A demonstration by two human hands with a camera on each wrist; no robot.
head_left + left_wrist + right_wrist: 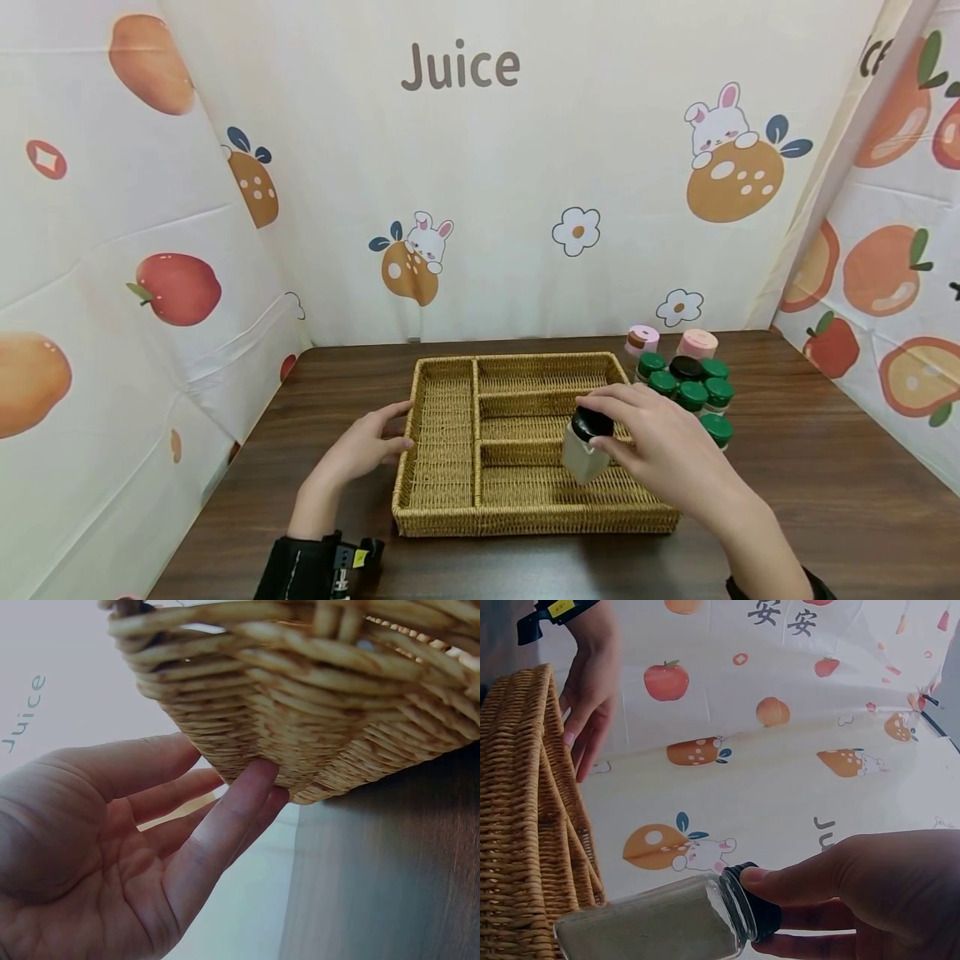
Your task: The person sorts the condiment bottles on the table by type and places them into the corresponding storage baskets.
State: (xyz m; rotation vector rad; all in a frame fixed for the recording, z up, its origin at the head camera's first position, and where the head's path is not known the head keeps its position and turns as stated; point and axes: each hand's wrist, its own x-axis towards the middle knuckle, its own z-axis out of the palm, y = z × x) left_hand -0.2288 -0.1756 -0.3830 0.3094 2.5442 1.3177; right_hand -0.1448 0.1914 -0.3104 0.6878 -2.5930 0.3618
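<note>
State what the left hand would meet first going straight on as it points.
The left side of the woven tray, which the left hand appears to touch, though depth is unclear.

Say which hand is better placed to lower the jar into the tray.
Probably the right hand: its fingers grip the jar by its black lid above the tray; the left hand only touches the tray's side.

At lower right, our right grip (862, 900) pinches a clear jar (656, 922) by its dark cap (765, 909). A wicker basket (514, 802) lines the left edge, our left grip (592, 705) near it at upper left; behind, we see fruit-printed cloth (780, 795).
</note>
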